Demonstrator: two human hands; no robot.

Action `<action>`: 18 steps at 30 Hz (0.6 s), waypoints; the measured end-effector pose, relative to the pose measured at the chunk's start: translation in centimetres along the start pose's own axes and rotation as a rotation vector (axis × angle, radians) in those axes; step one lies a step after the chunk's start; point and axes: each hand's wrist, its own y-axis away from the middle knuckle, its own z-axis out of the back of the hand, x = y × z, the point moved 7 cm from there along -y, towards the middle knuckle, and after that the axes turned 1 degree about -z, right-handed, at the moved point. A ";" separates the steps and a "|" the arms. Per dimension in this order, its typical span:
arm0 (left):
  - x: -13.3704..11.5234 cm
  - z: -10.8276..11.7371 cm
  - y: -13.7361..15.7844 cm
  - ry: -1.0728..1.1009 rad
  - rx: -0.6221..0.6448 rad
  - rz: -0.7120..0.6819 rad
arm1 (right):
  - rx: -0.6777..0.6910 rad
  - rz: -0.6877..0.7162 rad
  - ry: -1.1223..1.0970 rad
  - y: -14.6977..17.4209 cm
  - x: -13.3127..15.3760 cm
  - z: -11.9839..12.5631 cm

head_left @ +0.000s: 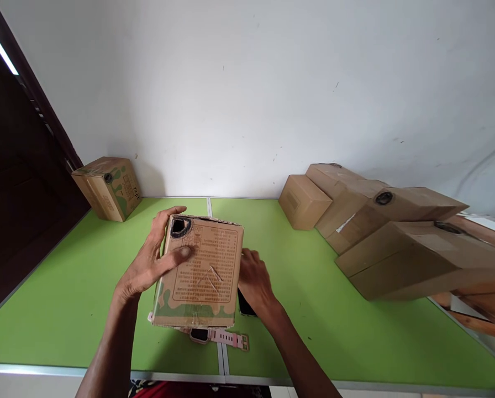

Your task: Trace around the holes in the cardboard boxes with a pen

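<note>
A printed cardboard box [201,276] with green patterning is held tilted above the green table [85,287]. My left hand [150,260] grips its left side, thumb across the printed face. My right hand [253,279] is pressed against the box's right side, fingers partly hidden behind it. Under the box's near edge lies a pink watch [220,336] on the table. A dark phone [245,307] shows just beneath my right wrist.
A small printed carton [109,188] stands at the back left by the wall. Several plain cardboard boxes [396,243] are piled along the right side. A dark door frame [19,166] borders the left. The table's near edge [231,381] runs below my arms.
</note>
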 end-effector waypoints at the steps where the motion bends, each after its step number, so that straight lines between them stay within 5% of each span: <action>1: 0.1 0.0 0.0 0.013 0.002 0.008 | 0.023 -0.079 0.002 0.8 -0.7 0.2; 7: -0.1 -0.2 -0.1 0.022 0.013 -0.016 | 0.153 -0.415 -0.043 5.4 -2.6 -0.5; 18: -0.6 -0.1 0.2 0.009 0.001 -0.041 | 0.152 -0.533 -0.352 5.4 -4.8 -0.9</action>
